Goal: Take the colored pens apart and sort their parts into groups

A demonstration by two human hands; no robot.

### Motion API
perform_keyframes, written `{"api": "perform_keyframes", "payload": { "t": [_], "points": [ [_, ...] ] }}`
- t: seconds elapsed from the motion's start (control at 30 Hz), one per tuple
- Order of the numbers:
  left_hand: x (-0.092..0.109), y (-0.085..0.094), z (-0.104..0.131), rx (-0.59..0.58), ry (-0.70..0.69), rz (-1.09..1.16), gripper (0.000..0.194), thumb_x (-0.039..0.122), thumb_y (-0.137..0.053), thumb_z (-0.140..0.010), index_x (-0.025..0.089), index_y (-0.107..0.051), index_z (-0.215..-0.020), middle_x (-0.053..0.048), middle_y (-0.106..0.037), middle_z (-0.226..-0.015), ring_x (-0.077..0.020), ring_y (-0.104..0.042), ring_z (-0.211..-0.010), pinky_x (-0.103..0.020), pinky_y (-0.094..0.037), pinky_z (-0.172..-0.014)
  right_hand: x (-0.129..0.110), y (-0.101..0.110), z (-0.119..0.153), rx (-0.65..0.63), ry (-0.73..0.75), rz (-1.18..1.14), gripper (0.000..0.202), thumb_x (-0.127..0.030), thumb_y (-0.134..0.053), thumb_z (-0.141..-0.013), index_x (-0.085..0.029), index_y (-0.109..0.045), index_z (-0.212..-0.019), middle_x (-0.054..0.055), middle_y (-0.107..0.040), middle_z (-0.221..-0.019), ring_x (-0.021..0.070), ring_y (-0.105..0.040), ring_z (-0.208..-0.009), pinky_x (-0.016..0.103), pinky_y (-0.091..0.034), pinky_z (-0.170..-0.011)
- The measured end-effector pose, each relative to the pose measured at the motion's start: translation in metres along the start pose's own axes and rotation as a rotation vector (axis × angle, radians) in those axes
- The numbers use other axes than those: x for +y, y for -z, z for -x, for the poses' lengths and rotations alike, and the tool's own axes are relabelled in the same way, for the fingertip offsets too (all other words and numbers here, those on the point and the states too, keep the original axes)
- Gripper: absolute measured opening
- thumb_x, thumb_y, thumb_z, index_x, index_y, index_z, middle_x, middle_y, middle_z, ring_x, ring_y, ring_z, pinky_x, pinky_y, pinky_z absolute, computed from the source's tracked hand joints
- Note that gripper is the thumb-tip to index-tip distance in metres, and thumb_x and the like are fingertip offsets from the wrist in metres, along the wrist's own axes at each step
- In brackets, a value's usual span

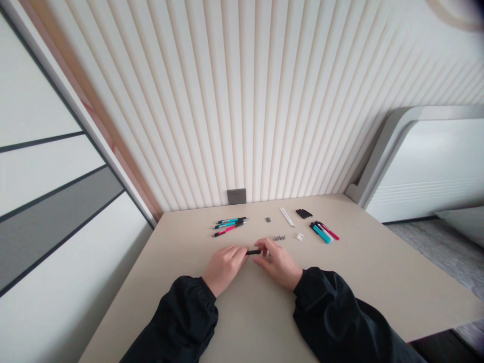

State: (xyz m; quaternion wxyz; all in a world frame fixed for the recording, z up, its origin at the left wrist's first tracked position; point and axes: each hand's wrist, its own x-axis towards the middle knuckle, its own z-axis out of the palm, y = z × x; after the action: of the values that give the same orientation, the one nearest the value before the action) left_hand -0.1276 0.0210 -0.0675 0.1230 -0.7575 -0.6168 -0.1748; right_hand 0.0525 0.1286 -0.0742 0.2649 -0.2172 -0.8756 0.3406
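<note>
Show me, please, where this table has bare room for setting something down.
Bare table lies right of the coloured barrels, left of the left hand, and between the black sleeves. It is crowded beyond the right hand: small dark parts, white pieces, white sticks and black tubes.

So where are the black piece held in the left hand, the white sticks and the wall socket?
Black piece (pixel 253 252): head view, on its exposed length.
White sticks (pixel 286 217): head view, about midway along the bunch.
Wall socket (pixel 236 196): head view, middle of its dark faceplate.
</note>
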Motion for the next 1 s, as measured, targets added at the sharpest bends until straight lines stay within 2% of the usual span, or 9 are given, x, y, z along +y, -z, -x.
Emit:
{"api": "perform_keyframes", "payload": {
  "t": [0.1, 0.17, 0.2, 0.27, 0.4, 0.5, 0.73, 1.0],
  "points": [
    [0.001, 0.001, 0.000, 0.000, -0.005, 0.008, 0.017, 0.021, -0.046, -0.095, 0.016, -0.059, -0.105, -0.005, -0.067, -0.088, -0.0190, -0.064, -0.081, -0.032, -0.051, -0.074, -0.001, 0.000, -0.001, -0.043, 0.027, -0.001, 0.014, -0.024, -0.047, -0.092, -0.021, -0.060, -0.096, 0.002, -0.060, -0.079, 0.0150, -0.056, -0.075, 0.027, -0.043, -0.073],
    [0.001, 0.001, 0.000, -0.007, -0.005, 0.010, 0.017, 0.022, -0.045, -0.095, 0.016, -0.059, -0.104, -0.005, -0.067, -0.087, -0.0189, -0.064, -0.081, -0.032, -0.051, -0.073, -0.001, 0.000, -0.001, -0.016, 0.027, 0.001, 0.011, -0.020, -0.048, -0.090, -0.021, -0.060, -0.090, 0.001, -0.060, -0.078, 0.0145, -0.055, -0.073, 0.026, -0.043, -0.070],
    [0.001, 0.001, 0.000, -0.008, -0.001, 0.009, 0.017, 0.022, -0.045, -0.095, 0.016, -0.059, -0.104, -0.005, -0.067, -0.087, -0.0188, -0.064, -0.080, -0.032, -0.051, -0.073, -0.001, 0.000, -0.001, 0.008, 0.017, -0.001, 0.008, -0.019, -0.052, -0.087, -0.021, -0.059, -0.091, 0.001, -0.060, -0.079, 0.0143, -0.055, -0.072, 0.026, -0.043, -0.069],
    [0.001, 0.000, 0.000, -0.006, 0.011, 0.006, 0.017, 0.022, -0.045, -0.095, 0.016, -0.059, -0.104, -0.004, -0.067, -0.087, -0.0186, -0.064, -0.080, -0.032, -0.051, -0.072, -0.001, -0.001, -0.001, 0.040, 0.000, -0.010, 0.016, -0.018, -0.057, -0.083, -0.021, -0.057, -0.099, 0.000, -0.060, -0.080, 0.0140, -0.054, -0.071, 0.025, -0.043, -0.067],
    [0.001, 0.000, 0.000, -0.009, 0.021, -0.007, 0.017, 0.022, -0.044, -0.095, 0.018, -0.058, -0.105, -0.004, -0.066, -0.088, -0.0180, -0.063, -0.080, -0.030, -0.050, -0.072, -0.003, 0.001, -0.001, 0.043, 0.033, -0.035, 0.015, -0.022, -0.054, -0.087, -0.022, -0.060, -0.101, 0.001, -0.063, -0.084, 0.0144, -0.056, -0.074, 0.026, -0.044, -0.069],
    [0.002, 0.002, -0.001, -0.011, 0.040, -0.026, 0.018, 0.022, -0.042, -0.096, 0.019, -0.058, -0.103, -0.003, -0.065, -0.085, -0.0172, -0.063, -0.077, -0.029, -0.048, -0.069, -0.004, 0.003, -0.001, 0.101, 0.035, -0.058, 0.015, -0.024, -0.051, -0.090, -0.021, -0.063, -0.098, 0.002, -0.064, -0.085, 0.0143, -0.056, -0.073, 0.026, -0.044, -0.069],
    [0.005, 0.009, -0.002, -0.068, 0.129, -0.083, 0.020, 0.022, -0.036, -0.097, 0.020, -0.056, -0.092, -0.002, -0.062, -0.078, -0.0165, -0.061, -0.071, -0.026, -0.043, -0.062, -0.003, 0.007, -0.003, 0.268, -0.034, -0.076, 0.020, -0.029, -0.047, -0.091, -0.020, -0.064, -0.097, 0.003, -0.064, -0.082, 0.0142, -0.055, -0.068, 0.025, -0.044, -0.063],
    [0.005, 0.012, -0.002, -0.097, 0.258, -0.056, 0.017, 0.019, -0.038, -0.094, 0.021, -0.055, -0.091, -0.003, -0.063, -0.080, -0.0177, -0.062, -0.070, -0.026, -0.041, -0.057, 0.001, 0.009, -0.003, 0.330, -0.169, -0.080, 0.020, -0.029, -0.046, -0.088, -0.020, -0.062, -0.095, 0.002, -0.064, -0.075, 0.0147, -0.055, -0.064, 0.023, -0.040, -0.053]
  ]
}}
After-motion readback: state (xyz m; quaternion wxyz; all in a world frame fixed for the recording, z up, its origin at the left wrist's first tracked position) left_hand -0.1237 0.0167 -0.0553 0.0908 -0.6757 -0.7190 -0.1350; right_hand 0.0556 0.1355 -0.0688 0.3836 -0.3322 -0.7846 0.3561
